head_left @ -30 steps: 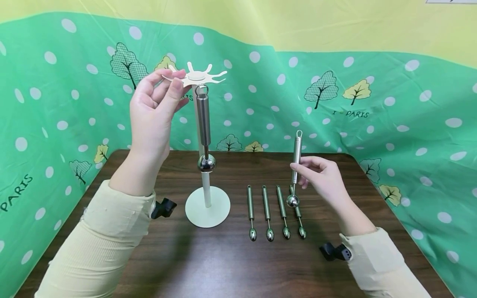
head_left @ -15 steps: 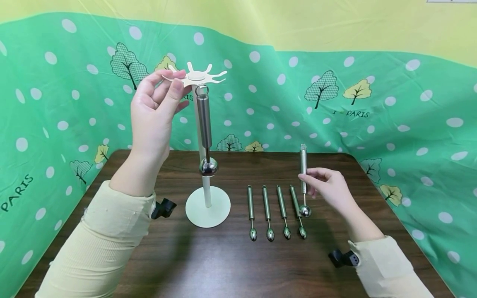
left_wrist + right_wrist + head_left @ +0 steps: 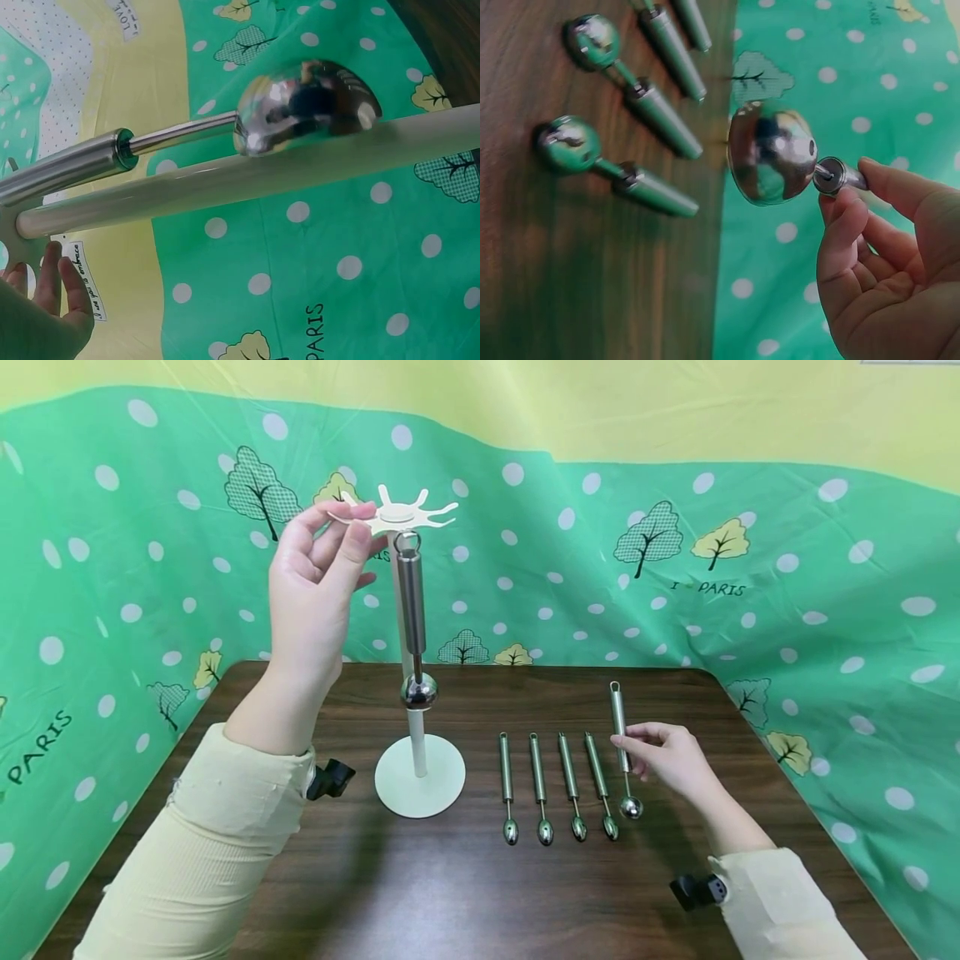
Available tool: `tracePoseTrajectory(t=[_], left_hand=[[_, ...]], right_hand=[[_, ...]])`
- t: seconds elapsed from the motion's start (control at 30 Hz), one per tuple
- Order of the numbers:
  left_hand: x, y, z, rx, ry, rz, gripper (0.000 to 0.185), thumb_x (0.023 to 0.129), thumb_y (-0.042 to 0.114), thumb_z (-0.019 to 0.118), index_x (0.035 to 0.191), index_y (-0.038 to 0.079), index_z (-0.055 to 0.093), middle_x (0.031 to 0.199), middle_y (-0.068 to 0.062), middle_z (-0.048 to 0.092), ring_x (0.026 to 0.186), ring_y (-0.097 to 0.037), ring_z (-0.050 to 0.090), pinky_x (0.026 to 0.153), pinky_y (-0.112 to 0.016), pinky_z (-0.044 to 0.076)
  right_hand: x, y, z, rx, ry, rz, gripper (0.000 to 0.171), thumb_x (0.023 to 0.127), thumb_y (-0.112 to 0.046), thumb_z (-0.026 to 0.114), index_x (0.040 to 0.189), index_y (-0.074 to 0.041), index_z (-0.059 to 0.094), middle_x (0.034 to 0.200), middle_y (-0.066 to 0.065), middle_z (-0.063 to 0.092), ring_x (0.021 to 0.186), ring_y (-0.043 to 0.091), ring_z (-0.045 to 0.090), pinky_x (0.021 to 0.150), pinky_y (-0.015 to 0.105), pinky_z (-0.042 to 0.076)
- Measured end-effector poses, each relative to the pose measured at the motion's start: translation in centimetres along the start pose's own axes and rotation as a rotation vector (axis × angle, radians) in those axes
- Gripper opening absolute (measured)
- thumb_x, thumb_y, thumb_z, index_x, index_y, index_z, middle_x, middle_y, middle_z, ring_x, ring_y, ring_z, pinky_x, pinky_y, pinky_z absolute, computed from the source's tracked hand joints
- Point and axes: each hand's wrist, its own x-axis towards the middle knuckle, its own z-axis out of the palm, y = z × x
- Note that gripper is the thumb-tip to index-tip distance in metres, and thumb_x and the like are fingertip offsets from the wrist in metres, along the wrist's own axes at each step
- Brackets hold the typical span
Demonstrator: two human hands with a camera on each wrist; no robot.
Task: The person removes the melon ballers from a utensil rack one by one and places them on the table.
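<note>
My left hand (image 3: 313,585) pinches one prong of the white star-shaped top (image 3: 396,513) of an upright stand. From a prong near it hangs a steel melon baller (image 3: 412,610) by its ring, bowl down, in front of the post (image 3: 225,184). My right hand (image 3: 672,762) pinches the handle of another melon baller (image 3: 619,718) between thumb and fingers. That one is held nearly upright, ring up, its round bowl (image 3: 771,154) lowest. Left of it, several similar scoops (image 3: 567,777) lie in a row on the table, handles pointing away.
The stand's round white base (image 3: 420,793) rests on the dark wooden table (image 3: 450,893), left of the row. A green and yellow patterned cloth (image 3: 540,552) hangs behind and at both sides. Black wrist cameras are strapped at both sleeves.
My right hand has moved right and down with its melon baller, from over the row's rightmost scoop to beside it. The left hand stays at the stand's top; the hanging melon baller sways slightly.
</note>
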Motion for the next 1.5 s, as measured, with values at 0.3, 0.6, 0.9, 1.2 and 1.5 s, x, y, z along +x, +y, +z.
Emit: tracePoseTrajectory(t=[0.3, 0.6, 0.9, 1.2, 1.5], left_hand=[[-0.1, 0.1, -0.1, 0.031, 0.0, 0.001, 0.019, 0.096, 0.016, 0.066, 0.112, 0.013, 0.057, 0.12, -0.002, 0.07, 0.103, -0.018, 0.07, 0.081, -0.032, 0.044], [-0.1, 0.1, 0.0, 0.032, -0.009, 0.007, 0.016, 0.096, 0.016, 0.065, 0.11, 0.013, 0.057, 0.119, -0.001, 0.071, 0.101, -0.017, 0.071, 0.078, -0.03, 0.043], [0.3, 0.0, -0.2, 0.039, -0.004, 0.005, 0.017, 0.096, 0.016, 0.064, 0.112, 0.013, 0.057, 0.12, -0.002, 0.071, 0.101, -0.017, 0.071, 0.078, -0.03, 0.043], [0.5, -0.1, -0.2, 0.04, -0.004, -0.001, 0.017, 0.097, 0.016, 0.064, 0.111, 0.013, 0.057, 0.12, -0.001, 0.071, 0.102, -0.018, 0.071, 0.077, -0.03, 0.042], [0.5, -0.1, -0.1, 0.038, -0.003, 0.002, 0.016, 0.096, 0.015, 0.064, 0.111, 0.014, 0.056, 0.118, -0.001, 0.071, 0.101, -0.018, 0.071, 0.076, -0.029, 0.043]], right_hand=[[0.2, 2.5, 0.4, -0.059, -0.039, 0.045, 0.05, 0.094, -0.034, 0.068, 0.118, 0.009, 0.063, 0.064, 0.001, 0.062, 0.057, 0.014, 0.06, 0.058, 0.034, 0.055], [0.3, 5.1, 1.0, -0.063, -0.038, 0.097, 0.051, 0.093, -0.034, 0.068, 0.117, 0.011, 0.063, 0.064, 0.001, 0.063, 0.056, 0.016, 0.06, 0.056, 0.032, 0.054], [0.7, 6.0, 1.4, -0.065, -0.045, 0.125, 0.05, 0.094, -0.033, 0.068, 0.117, 0.011, 0.064, 0.066, 0.002, 0.064, 0.057, 0.016, 0.06, 0.056, 0.031, 0.054], [1.1, 6.7, 1.7, -0.093, -0.066, 0.157, 0.048, 0.094, -0.032, 0.067, 0.116, 0.01, 0.065, 0.073, 0.004, 0.067, 0.059, 0.017, 0.061, 0.058, 0.034, 0.055], [1.7, 7.4, 2.1, -0.117, -0.073, 0.188, 0.042, 0.093, -0.029, 0.068, 0.111, 0.008, 0.067, 0.068, 0.004, 0.065, 0.06, 0.017, 0.061, 0.058, 0.033, 0.055]])
